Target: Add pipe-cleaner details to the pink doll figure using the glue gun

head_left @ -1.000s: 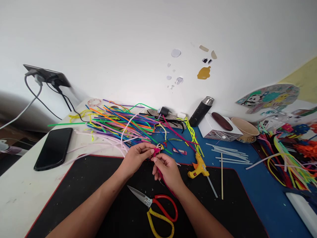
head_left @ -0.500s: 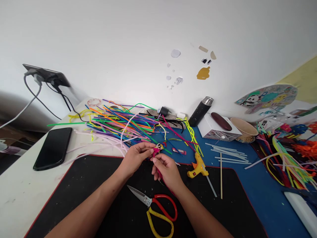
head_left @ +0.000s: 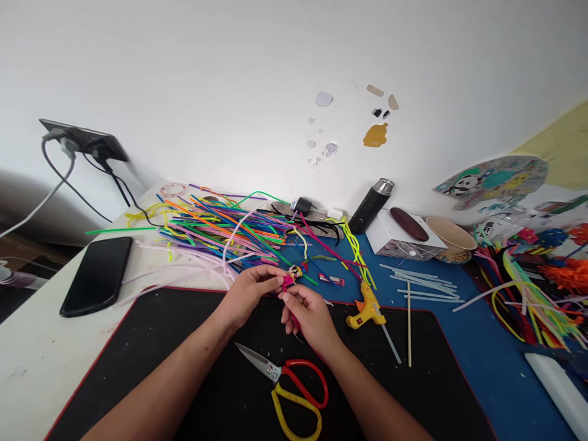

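Between the fingertips of my left hand (head_left: 254, 294) is a small pipe-cleaner figure (head_left: 294, 272), with a pale head, black marks and bits of yellow, red and blue. Its lower part is wrapped in a magenta pipe cleaner (head_left: 288, 281). My right hand (head_left: 309, 315), closed just below the figure, pinches the magenta strand, part of which runs down under the palm. Fingers hide some of the wrapping. Below both hands, scissors (head_left: 276, 373) with one red and one yellow handle lie on the black mat (head_left: 184, 343).
Loose pipe cleaners (head_left: 220, 226) are heaped behind the hands. A yellow glue gun (head_left: 367, 308), a wooden stick (head_left: 409, 324) and glue sticks (head_left: 422, 282) lie to the right. A black flask (head_left: 371, 205) leans by a white box (head_left: 390, 236). A phone (head_left: 97, 275) lies left.
My left fingertips have shifted slightly on the figure, and its head shows a little differently. The right hand keeps its pinch. The whole view has moved very slightly.
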